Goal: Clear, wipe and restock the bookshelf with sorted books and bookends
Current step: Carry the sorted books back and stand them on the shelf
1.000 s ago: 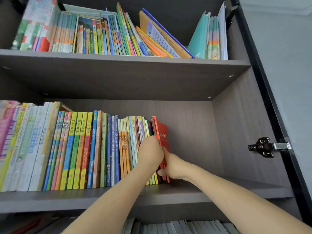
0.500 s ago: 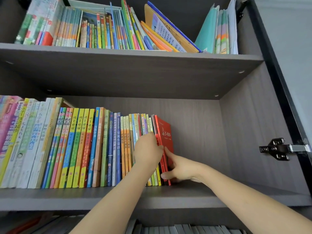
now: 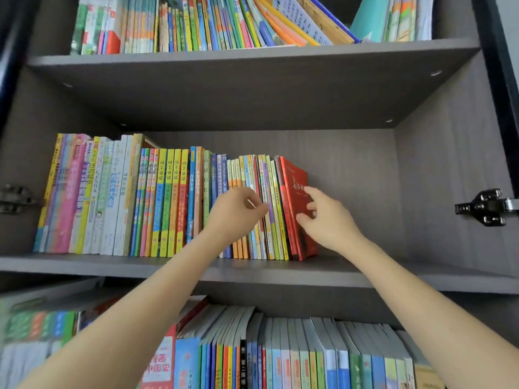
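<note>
Grey shelf [image 3: 365, 272] holds upright books [image 3: 168, 203], red book [image 3: 295, 178] rightmost.

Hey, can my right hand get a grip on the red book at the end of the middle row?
Probably yes. The right hand touches the red book on its cover, and nothing stands on the middle shelf to its right, so the fingers have room.

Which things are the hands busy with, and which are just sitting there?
Busy with: red book, touched by right hand; thin books, pinched by left hand; middle shelf.
Just sitting: top-shelf books; bottom-shelf books; door hinge.
</note>
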The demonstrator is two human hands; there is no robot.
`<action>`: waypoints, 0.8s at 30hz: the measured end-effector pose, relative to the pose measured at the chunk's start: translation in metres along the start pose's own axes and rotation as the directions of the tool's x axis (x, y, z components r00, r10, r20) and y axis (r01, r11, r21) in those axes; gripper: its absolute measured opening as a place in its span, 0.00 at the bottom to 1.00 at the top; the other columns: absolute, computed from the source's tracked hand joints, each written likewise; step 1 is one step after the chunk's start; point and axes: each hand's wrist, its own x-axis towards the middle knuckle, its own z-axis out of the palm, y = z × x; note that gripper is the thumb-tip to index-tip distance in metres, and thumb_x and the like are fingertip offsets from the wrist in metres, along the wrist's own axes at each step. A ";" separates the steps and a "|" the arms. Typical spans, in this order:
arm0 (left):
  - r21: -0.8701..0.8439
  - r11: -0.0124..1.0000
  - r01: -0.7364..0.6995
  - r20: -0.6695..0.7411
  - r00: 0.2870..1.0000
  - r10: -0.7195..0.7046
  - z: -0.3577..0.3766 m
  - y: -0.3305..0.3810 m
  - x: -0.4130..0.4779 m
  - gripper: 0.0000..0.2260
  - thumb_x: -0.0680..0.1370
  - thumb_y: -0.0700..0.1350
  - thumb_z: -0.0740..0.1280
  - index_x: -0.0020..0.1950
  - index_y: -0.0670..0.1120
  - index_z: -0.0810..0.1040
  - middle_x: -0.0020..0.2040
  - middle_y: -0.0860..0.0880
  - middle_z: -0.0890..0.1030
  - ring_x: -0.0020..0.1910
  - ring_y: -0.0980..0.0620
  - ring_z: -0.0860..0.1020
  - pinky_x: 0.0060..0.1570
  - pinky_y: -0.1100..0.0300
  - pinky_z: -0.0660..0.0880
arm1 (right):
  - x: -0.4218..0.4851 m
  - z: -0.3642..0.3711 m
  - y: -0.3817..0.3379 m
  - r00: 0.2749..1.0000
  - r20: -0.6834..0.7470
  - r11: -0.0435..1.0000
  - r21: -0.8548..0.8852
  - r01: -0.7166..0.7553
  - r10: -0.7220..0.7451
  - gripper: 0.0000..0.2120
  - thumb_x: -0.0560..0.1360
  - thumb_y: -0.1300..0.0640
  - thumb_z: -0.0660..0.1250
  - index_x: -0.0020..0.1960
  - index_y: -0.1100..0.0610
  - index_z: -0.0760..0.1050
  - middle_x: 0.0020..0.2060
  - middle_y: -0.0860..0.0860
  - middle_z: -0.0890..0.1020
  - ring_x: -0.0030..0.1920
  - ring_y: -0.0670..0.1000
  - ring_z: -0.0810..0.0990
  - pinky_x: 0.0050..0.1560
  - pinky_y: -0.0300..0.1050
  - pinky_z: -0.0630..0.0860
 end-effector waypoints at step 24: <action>0.271 0.356 0.894 -0.709 0.435 -0.555 -0.356 0.007 -0.532 0.13 0.76 0.38 0.69 0.36 0.55 0.81 0.29 0.53 0.81 0.29 0.55 0.80 0.41 0.53 0.80 | -0.381 0.202 -0.332 0.036 0.445 0.427 0.876 -0.223 -0.895 0.05 0.78 0.56 0.65 0.48 0.55 0.79 0.38 0.53 0.84 0.35 0.44 0.81 0.38 0.40 0.79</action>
